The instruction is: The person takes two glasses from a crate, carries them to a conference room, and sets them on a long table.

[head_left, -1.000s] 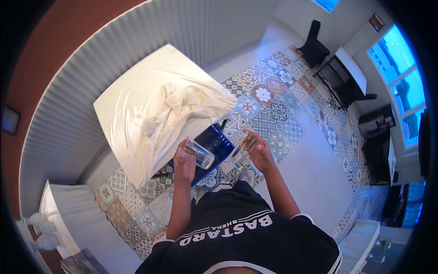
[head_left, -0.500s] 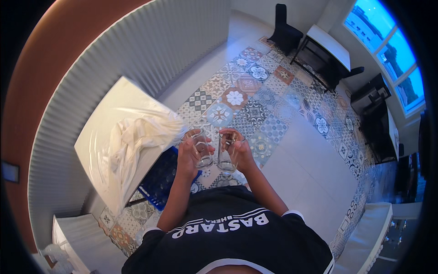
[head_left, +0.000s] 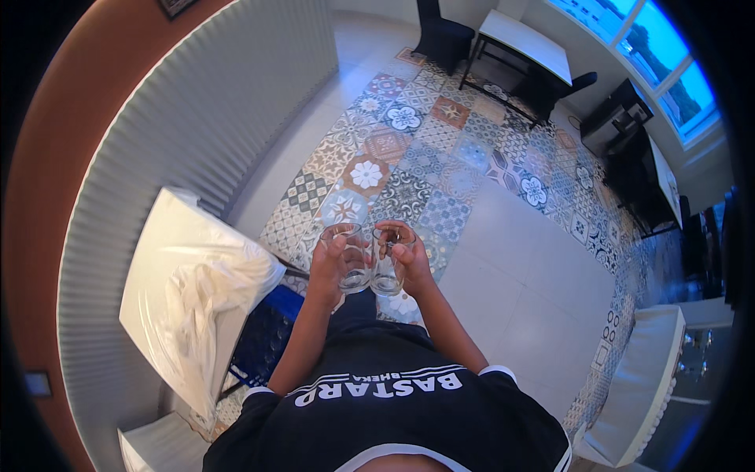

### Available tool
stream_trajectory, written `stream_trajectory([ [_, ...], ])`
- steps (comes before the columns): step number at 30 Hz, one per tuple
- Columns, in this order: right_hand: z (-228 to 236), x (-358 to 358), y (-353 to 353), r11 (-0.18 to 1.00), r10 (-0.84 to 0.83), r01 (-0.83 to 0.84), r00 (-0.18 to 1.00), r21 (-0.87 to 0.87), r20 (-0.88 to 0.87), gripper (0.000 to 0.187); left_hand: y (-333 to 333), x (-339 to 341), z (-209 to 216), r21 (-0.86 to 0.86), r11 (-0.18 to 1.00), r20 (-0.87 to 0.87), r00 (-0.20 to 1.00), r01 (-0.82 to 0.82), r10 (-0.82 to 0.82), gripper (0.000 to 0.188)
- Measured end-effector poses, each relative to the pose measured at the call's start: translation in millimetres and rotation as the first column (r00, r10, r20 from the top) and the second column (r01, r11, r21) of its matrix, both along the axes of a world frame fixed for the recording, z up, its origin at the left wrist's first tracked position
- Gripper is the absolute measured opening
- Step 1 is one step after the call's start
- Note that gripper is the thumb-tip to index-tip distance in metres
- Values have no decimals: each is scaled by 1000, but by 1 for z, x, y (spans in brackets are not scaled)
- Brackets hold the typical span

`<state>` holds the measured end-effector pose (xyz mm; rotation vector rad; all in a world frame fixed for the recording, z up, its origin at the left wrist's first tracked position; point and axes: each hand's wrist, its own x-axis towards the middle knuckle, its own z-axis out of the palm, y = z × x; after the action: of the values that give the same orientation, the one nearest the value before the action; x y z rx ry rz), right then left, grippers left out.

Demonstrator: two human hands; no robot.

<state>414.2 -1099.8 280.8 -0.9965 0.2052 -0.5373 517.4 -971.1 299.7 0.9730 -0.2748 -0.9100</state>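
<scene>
Your left hand is wrapped around the left glass and your right hand grasps the right glass; the step in hand looks to be holding the pair out in front of you. The next move likely calls for an even grip and care that they do not knock, since they sit so close that you cannot tell whether they touch. Both are tall, clear and seemingly empty, with their thicker-looking bases toward your body. They are in the air above the patterned floor, well off the counter to your left. Past your left forearm, a blue crate lies by the counter's right edge, and a crumpled cream cloth spreads toward its right corner.
</scene>
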Motion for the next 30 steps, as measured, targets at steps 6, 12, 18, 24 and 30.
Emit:
stream_trajectory([
  [6,1,39,-76,995,-97,95,994,-32,-58,68,-85,49,0,42,996,30,997,77,-78,55],
  [12,7,93,-163,969,-208,188,971,-158,-120,66,-181,112,-1,44,987,48,987,153,-155,52],
  [18,4,138,-238,942,-302,281,948,-184,-99,60,-263,163,-3,12,968,-7,968,252,-252,44],
  [24,1,172,-313,930,-345,323,932,-175,-110,57,-348,203,-10,71,947,20,949,312,-314,46],
  [30,-17,209,-411,930,-342,327,937,-168,-73,45,-448,241,-22,121,948,70,950,295,-305,53],
])
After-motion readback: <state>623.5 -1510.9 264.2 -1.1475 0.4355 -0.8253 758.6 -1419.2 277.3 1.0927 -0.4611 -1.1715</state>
